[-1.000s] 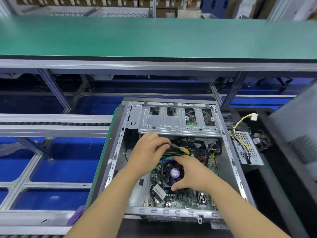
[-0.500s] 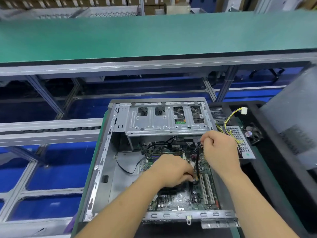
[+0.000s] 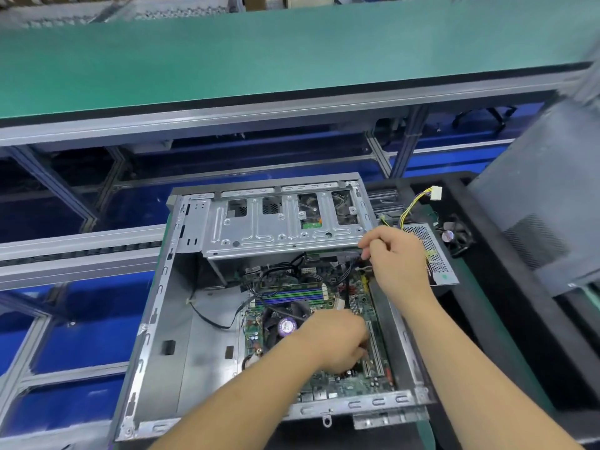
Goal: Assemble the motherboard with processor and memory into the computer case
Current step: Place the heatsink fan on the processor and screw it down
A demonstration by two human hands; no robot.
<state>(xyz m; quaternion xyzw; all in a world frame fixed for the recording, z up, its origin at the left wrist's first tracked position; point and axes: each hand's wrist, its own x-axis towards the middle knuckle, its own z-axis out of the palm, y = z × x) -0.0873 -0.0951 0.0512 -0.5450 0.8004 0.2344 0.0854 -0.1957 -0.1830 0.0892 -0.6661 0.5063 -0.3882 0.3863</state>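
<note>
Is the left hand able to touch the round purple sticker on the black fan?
Probably yes. The left hand rests on the green motherboard right beside the round purple sticker on the black fan, and nothing covers it.

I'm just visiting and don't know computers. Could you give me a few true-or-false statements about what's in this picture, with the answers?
1. The motherboard lies inside the open computer case. True.
2. The cooler fan on the board carries a purple label. True.
3. Both hands are outside the case. False: the left hand is down on the board and the right hand is at the case's right wall.
4. A bundle of yellow wires ending in a white plug lies to the right of the case. True.
5. The long belt behind the case is red. False: it is green.
</note>
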